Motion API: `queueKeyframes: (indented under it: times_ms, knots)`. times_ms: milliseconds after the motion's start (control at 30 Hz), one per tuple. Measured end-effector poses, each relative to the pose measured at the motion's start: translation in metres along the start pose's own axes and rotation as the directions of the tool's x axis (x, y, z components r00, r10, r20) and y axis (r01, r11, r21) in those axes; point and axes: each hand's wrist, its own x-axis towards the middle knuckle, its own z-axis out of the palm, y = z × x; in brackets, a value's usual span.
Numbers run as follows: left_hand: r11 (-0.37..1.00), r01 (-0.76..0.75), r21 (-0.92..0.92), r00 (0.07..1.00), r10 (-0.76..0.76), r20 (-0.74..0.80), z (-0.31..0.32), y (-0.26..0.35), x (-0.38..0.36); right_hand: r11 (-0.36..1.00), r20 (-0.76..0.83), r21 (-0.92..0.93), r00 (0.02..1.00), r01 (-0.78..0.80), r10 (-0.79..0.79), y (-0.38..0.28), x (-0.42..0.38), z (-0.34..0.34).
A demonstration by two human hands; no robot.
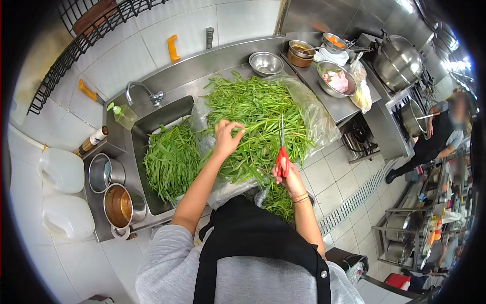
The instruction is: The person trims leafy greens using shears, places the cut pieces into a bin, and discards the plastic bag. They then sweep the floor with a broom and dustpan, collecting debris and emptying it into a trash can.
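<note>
The right hand (289,178) grips red-handled scissors (281,152), blades pointing away over the greens (253,116). The left hand (226,138), just beyond, pinches stems from that pile on the table (223,61). Left of it, cut greens (172,159) fill the sink (167,112).

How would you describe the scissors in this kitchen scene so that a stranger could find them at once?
Start at the stainless-steel sink counter and find the big heap of long green leafy stems lying on clear plastic. At its near right edge, the person's right hand holds the red-handled metal scissors, blades pointing up over the greens. They are the only red thing among the greens.
</note>
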Motion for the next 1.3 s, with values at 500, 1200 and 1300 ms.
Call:
queueKeyframes:
  times_ms: [500,1200,1300]
  knots:
    - [0.913,-0.406,-0.028,0.908,0.4,-0.122,-0.017,0.088,0.072,0.994,-0.077,-0.039,0.991,0.107,-0.11,0.007,-0.008,-0.004]
    - [0.951,-0.292,0.097,0.899,0.239,0.366,-0.01,0.037,0.012,0.861,0.194,0.232,0.889,-0.453,0.415,0.042,-0.003,-0.012]
    - [0.975,-0.223,0.017,0.888,0.196,0.415,-0.013,0.033,0.008,0.924,0.044,0.214,0.948,-0.318,0.316,0.039,0.012,-0.007]
